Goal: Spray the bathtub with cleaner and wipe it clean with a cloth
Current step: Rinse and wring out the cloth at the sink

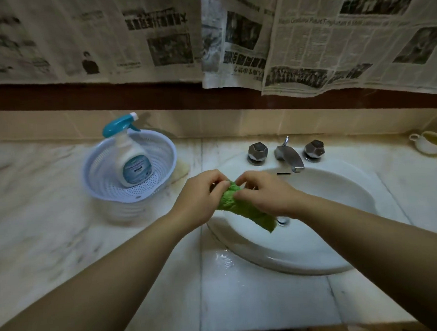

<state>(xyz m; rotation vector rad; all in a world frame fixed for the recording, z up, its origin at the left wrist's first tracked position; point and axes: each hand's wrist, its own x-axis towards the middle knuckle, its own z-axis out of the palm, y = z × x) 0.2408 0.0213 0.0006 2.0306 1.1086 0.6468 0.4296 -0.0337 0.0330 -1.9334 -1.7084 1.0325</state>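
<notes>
Green terry cloth (pixel 242 207), bunched into a long roll, hangs over the white oval ceramic basin (pixel 316 226) set in the pale marble bench (pixel 39 238). Both hands grip its upper end: the left hand (pixel 201 199) has its fingers curled round the cloth from the nine o'clock side, and the right hand (pixel 264 195) pinches it from the three o'clock side, fingertips nearly meeting those of the left. The lower end of the cloth trails toward five o'clock, close to the metal drain (pixel 282 220), though contact cannot be told.

At twelve o'clock from the basin stands a dull metal tap spout (pixel 289 159), flanked by two faceted dark metal knobs, one at the left (pixel 257 152) and one at the right (pixel 313 149). At ten o'clock from the hands, a white spray bottle with a teal trigger head (pixel 129 154) leans inside a pale blue perforated plastic basket (pixel 94 177), well apart from the cloth. A small cream ceramic jug (pixel 430 143) sits at the far three o'clock edge. Water (pixel 225 261) glistens on the bench at the basin's seven o'clock rim. Newspaper sheets (pixel 332 32) cover the wall above.
</notes>
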